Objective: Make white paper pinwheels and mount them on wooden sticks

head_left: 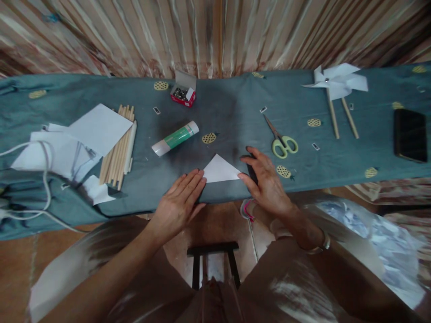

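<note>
A white sheet of paper folded into a triangle lies at the near edge of the cloth-covered table, its peak pointing away from me. My left hand rests on its left corner, fingers stretched flat and covering that tip. At the right corner, the thumb of my right hand touches the paper while the other fingers are spread apart above the cloth. Just beyond the right hand lie scissors with light green handles. A green and white glue stick lies behind the left hand.
White paper sheets and a bundle of wooden sticks lie at left, near a white cable. A red box of metal pins stands at the back. Paper pinwheels and a dark phone are at right.
</note>
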Available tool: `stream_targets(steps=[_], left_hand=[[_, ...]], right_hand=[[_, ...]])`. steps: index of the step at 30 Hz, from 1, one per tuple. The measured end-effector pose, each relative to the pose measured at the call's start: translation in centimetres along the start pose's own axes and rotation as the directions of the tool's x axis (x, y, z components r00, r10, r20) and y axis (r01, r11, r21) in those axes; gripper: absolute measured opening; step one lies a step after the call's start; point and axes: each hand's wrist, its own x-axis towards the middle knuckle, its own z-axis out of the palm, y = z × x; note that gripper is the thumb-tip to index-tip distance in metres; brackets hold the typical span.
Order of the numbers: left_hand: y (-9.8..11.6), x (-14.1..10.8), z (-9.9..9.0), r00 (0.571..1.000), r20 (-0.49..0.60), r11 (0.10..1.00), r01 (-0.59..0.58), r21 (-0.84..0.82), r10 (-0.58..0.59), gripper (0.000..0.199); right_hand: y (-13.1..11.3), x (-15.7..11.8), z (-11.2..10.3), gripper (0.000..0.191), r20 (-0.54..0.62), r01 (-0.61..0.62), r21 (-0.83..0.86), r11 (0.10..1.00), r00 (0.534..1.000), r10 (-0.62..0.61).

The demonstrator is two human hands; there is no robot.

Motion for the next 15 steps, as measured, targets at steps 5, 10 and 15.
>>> stream_targets(steps=[5, 10, 15], left_hand=[[-0.9, -1.5, -1.3, 1.0, -0.015, 1.0, 0.024, -0.01, -0.024, 0.059], [-1.4, -2.0, -1.8, 0.998, -0.064, 1.0, 0.005, -0.008, -0.005, 0.043], [-1.8, -1.2, -2.1, 0.986, -0.128, 0.992, 0.102, -0.074, -0.11, 0.028]], right_hand=[[0.2, -0.3, -0.4, 0.036, -0.007, -0.008, 0.03, 1.0, 1.0, 0.009], [0.7, -0.1, -0.9, 0.035, 0.011, -0.007, 0.056, 0.998, 1.0, 0.006], [0.2, 0.6, -1.3, 0.033, 0.035, -0.053, 0.141, 0.989, 0.998, 0.049]])
